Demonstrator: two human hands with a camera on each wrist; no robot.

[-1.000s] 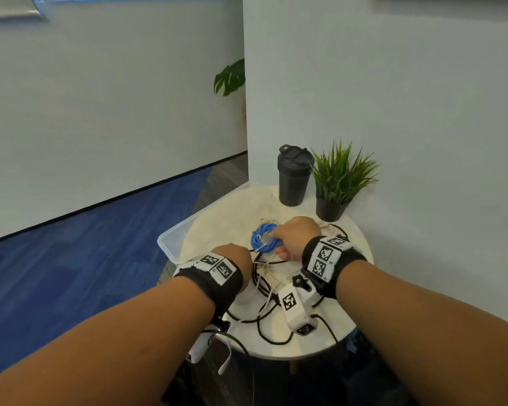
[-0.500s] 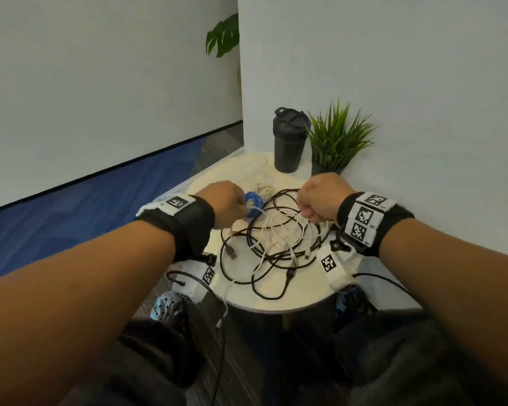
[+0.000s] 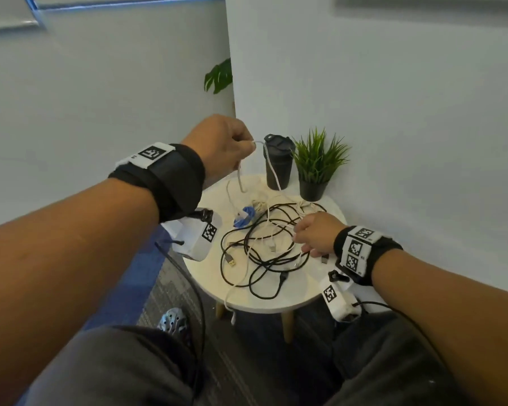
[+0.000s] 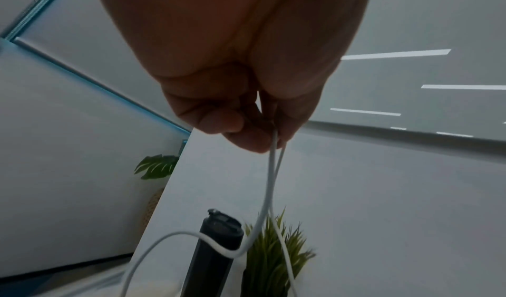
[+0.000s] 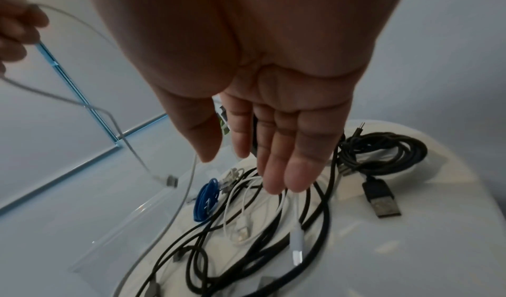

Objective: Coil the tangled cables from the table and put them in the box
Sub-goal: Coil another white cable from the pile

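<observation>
A tangle of black and white cables lies on the round white table. A small blue coiled cable sits at its far left. My left hand is raised above the table and pinches a white cable, which hangs down to the pile; the left wrist view shows the cable doubled below the hand. My right hand hovers low over the tangle, and its straight fingers hold nothing. The clear box stands beside the table's left edge.
A black tumbler and a potted green plant stand at the table's back, against the white wall. Loose USB plugs lie near my right hand. My knees and a shoe are below the table.
My left hand has risen from the table, lifting a white cable out of the pile. My right hand has opened and sits lower over the tangle.
</observation>
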